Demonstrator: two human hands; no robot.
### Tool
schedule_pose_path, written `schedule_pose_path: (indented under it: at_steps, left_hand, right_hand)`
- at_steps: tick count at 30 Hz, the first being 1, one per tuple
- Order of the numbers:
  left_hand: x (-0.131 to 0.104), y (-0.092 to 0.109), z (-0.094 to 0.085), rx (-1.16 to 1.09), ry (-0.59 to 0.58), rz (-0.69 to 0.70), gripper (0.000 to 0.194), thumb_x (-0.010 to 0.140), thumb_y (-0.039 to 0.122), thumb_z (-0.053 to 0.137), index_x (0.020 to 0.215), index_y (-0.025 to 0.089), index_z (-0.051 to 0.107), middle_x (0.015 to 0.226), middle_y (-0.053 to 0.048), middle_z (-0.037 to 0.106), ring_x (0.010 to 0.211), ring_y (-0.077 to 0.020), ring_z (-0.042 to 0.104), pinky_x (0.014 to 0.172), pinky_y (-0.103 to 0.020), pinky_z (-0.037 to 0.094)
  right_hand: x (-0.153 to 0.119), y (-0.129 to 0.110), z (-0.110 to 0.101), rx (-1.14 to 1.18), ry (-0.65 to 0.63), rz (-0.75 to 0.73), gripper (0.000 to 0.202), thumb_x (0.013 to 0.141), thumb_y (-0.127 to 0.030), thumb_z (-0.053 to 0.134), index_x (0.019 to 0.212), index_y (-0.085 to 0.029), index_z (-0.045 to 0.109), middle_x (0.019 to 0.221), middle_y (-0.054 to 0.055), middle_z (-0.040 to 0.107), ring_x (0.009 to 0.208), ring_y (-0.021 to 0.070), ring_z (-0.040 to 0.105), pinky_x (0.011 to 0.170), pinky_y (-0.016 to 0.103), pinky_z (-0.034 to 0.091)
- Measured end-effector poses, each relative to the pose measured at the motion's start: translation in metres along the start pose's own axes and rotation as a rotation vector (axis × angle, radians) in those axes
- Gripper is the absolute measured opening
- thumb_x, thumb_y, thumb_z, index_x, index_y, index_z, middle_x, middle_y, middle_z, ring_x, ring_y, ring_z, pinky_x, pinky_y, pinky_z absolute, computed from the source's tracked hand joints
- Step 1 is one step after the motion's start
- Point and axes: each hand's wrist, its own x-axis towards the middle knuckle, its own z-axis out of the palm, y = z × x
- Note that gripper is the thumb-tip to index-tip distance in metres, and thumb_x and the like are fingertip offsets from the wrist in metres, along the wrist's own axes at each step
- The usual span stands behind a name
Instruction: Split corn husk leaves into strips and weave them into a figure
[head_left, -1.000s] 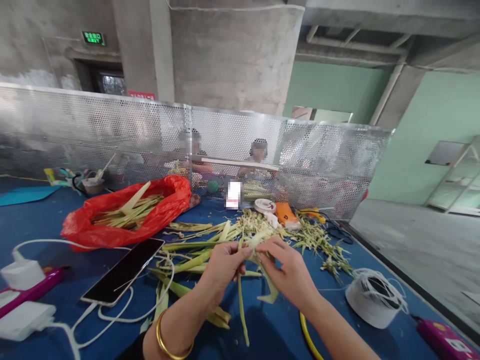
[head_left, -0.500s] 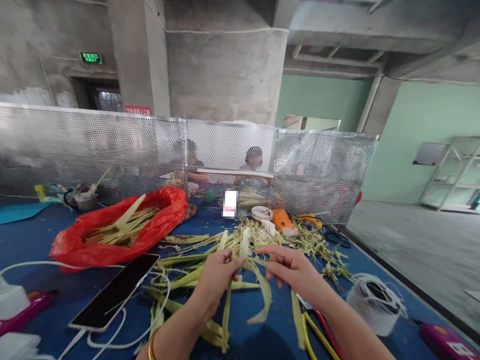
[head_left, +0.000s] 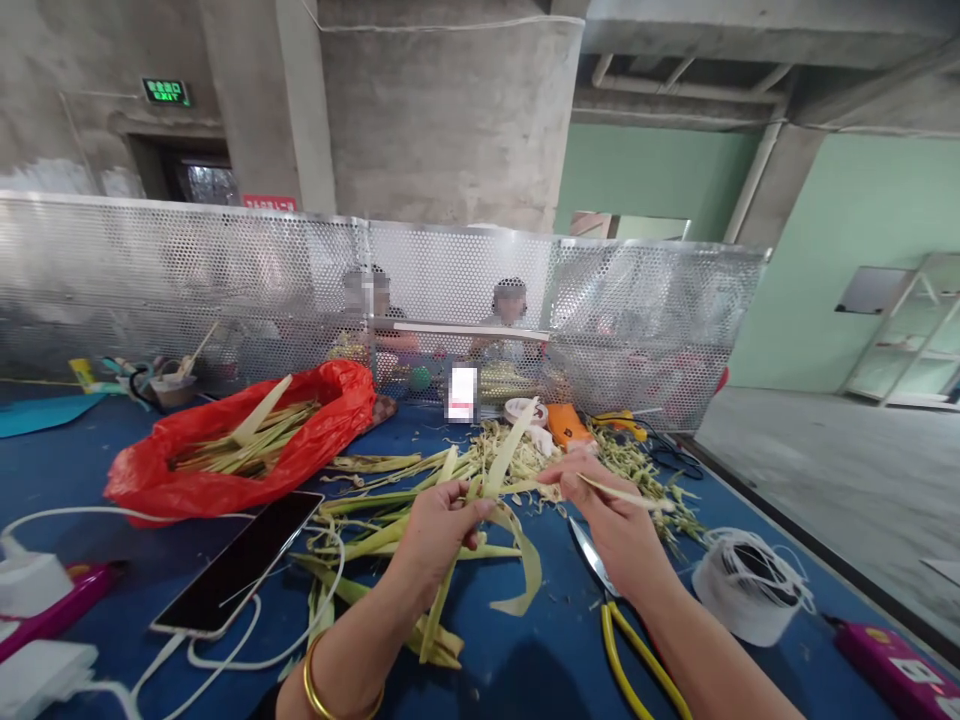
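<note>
Between the thumb and fingers of my left hand [head_left: 450,520], several pale green corn husk strips [head_left: 517,450] are pinched where they cross. One strip stands up, one curls down to the right, and another hangs below. My right hand [head_left: 592,500] is closed on a husk strip [head_left: 615,490] that runs across from my left hand, drawn out flat, its loose end sticking out past the fingers. More husks [head_left: 375,505] lie spread on the blue table under and left of my left hand. Beside my right wrist lies a metal tool with yellow handles [head_left: 611,640].
A red plastic bag [head_left: 172,485] of husks and a phone [head_left: 240,565] with white cables lie left. Husk scraps [head_left: 637,475], an orange packet [head_left: 568,425] and a tape roll [head_left: 525,410] sit beyond my hands. A white cord spool [head_left: 750,590] stands right. Two people sit behind a perforated screen [head_left: 645,330].
My right hand has turned and closed on the strip, drawing it to the right. The upright strip leans further right. The strip hanging below my right hand has swung up, leaving the yellow-handled tool more visible.
</note>
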Motion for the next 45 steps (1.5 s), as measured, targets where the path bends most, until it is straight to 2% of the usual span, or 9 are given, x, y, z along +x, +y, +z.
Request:
schedule_pose_path:
  at_steps: [3, 6, 9, 13, 19, 31, 36, 40, 45]
  left_hand:
    - [-0.002, 0.001, 0.001, -0.001, -0.038, -0.005, 0.027, 0.061, 0.033, 0.074, 0.075, 0.011, 0.068, 0.065, 0.001, 0.062, 0.044, -0.0041, 0.04, 0.044, -0.019, 0.035]
    - [-0.003, 0.0, 0.002, 0.005, -0.06, -0.007, 0.025, 0.063, 0.032, 0.073, 0.076, 0.011, 0.068, 0.067, 0.0, 0.063, 0.045, -0.0044, 0.041, 0.045, -0.019, 0.035]
    - [-0.003, -0.002, 0.003, 0.041, -0.022, 0.02, 0.023, 0.063, 0.032, 0.072, 0.071, 0.012, 0.066, 0.058, 0.003, 0.057, 0.043, -0.0055, 0.041, 0.044, -0.02, 0.035]
    - [-0.003, -0.004, 0.005, 0.08, 0.022, 0.066, 0.02, 0.064, 0.031, 0.07, 0.071, 0.014, 0.064, 0.052, 0.006, 0.053, 0.04, -0.0066, 0.042, 0.044, -0.02, 0.035]
    - [-0.005, -0.003, 0.006, 0.076, 0.036, 0.093, 0.015, 0.066, 0.029, 0.069, 0.068, 0.015, 0.063, 0.049, 0.007, 0.05, 0.04, -0.0061, 0.042, 0.043, -0.019, 0.035]
    - [-0.007, -0.002, 0.009, 0.064, 0.05, 0.076, 0.017, 0.065, 0.029, 0.071, 0.072, 0.014, 0.068, 0.053, 0.005, 0.057, 0.041, -0.0064, 0.044, 0.044, -0.019, 0.036]
    - [-0.008, 0.0, 0.009, 0.061, 0.043, 0.077, 0.017, 0.065, 0.029, 0.071, 0.072, 0.014, 0.068, 0.054, 0.004, 0.059, 0.042, -0.0064, 0.044, 0.044, -0.02, 0.037]
    - [-0.01, -0.003, 0.013, 0.094, 0.039, 0.076, 0.016, 0.066, 0.03, 0.069, 0.07, 0.015, 0.066, 0.052, 0.005, 0.056, 0.041, -0.0075, 0.045, 0.043, -0.02, 0.037]
    - [-0.013, -0.009, 0.018, 0.211, -0.003, 0.118, 0.019, 0.07, 0.028, 0.062, 0.057, 0.017, 0.054, 0.044, 0.008, 0.042, 0.039, -0.0089, 0.046, 0.043, -0.02, 0.034]
  right_hand:
    - [-0.002, 0.001, 0.004, 0.105, 0.088, -0.069, 0.02, 0.091, -0.033, 0.054, 0.087, -0.023, 0.072, 0.094, 0.005, 0.064, 0.095, 0.0197, 0.057, 0.087, 0.033, 0.043]
    - [-0.005, 0.001, 0.008, 0.211, 0.103, 0.015, 0.019, 0.094, -0.034, 0.048, 0.099, -0.025, 0.064, 0.069, 0.0, 0.062, 0.072, 0.0159, 0.058, 0.083, 0.035, 0.046]
    - [-0.008, -0.001, 0.011, -0.039, -0.017, 0.107, 0.025, 0.094, -0.036, 0.047, 0.079, -0.022, 0.06, 0.054, -0.003, 0.057, 0.058, 0.0133, 0.054, 0.073, 0.028, 0.045]
    - [-0.011, -0.002, 0.013, -0.38, -0.2, 0.212, 0.034, 0.092, -0.037, 0.048, 0.064, -0.019, 0.057, 0.06, 0.0, 0.06, 0.057, 0.0122, 0.051, 0.055, 0.023, 0.037]
    - [-0.009, -0.002, 0.013, -0.357, -0.302, 0.248, 0.037, 0.092, -0.036, 0.045, 0.061, -0.019, 0.055, 0.06, 0.0, 0.06, 0.059, 0.0121, 0.05, 0.057, 0.023, 0.036]
    - [-0.012, -0.002, 0.017, -0.593, -0.197, 0.23, 0.031, 0.084, -0.03, 0.047, 0.056, -0.019, 0.047, 0.053, -0.002, 0.053, 0.052, 0.011, 0.044, 0.051, 0.023, 0.03]
    - [-0.011, -0.002, 0.016, -0.584, -0.181, 0.227, 0.029, 0.083, -0.028, 0.047, 0.055, -0.019, 0.047, 0.053, -0.002, 0.052, 0.052, 0.0112, 0.043, 0.05, 0.023, 0.028]
    - [-0.013, 0.001, 0.019, -0.556, -0.175, 0.239, 0.029, 0.082, -0.027, 0.048, 0.054, -0.019, 0.048, 0.051, -0.002, 0.05, 0.05, 0.0107, 0.04, 0.049, 0.023, 0.028]
    - [-0.02, 0.005, 0.026, -0.666, -0.147, 0.133, 0.031, 0.087, -0.032, 0.047, 0.057, -0.02, 0.045, 0.051, -0.003, 0.045, 0.05, 0.0113, 0.038, 0.049, 0.023, 0.026]
